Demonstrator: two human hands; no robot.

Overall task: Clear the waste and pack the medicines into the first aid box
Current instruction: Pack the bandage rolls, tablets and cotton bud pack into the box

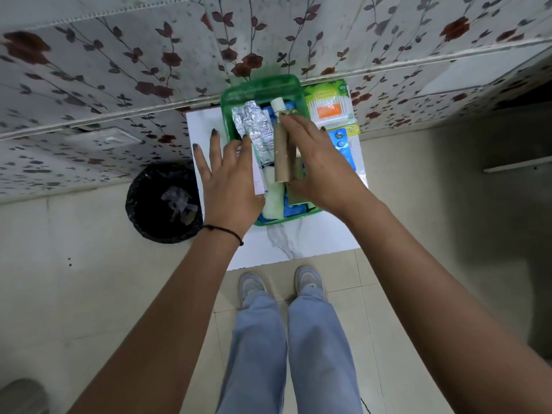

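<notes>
A green first aid box (263,91) stands open on a small white table (298,237), its lid leaning back against the wall. Inside lie silver blister strips (254,127), white gauze rolls (273,198) and blue packets (294,209). My right hand (319,165) grips a brown bottle with a white cap (282,150) over the box. My left hand (230,177) rests on the box's left edge, fingers spread, against a white carton (259,180). A cotton bud pack (330,107) and a blue blister card (343,144) lie to the right of the box.
A black waste bin (164,203) with crumpled plastic inside stands on the tiled floor left of the table. A floral-patterned wall rises directly behind the table. My legs and shoes (280,283) are at the table's front edge.
</notes>
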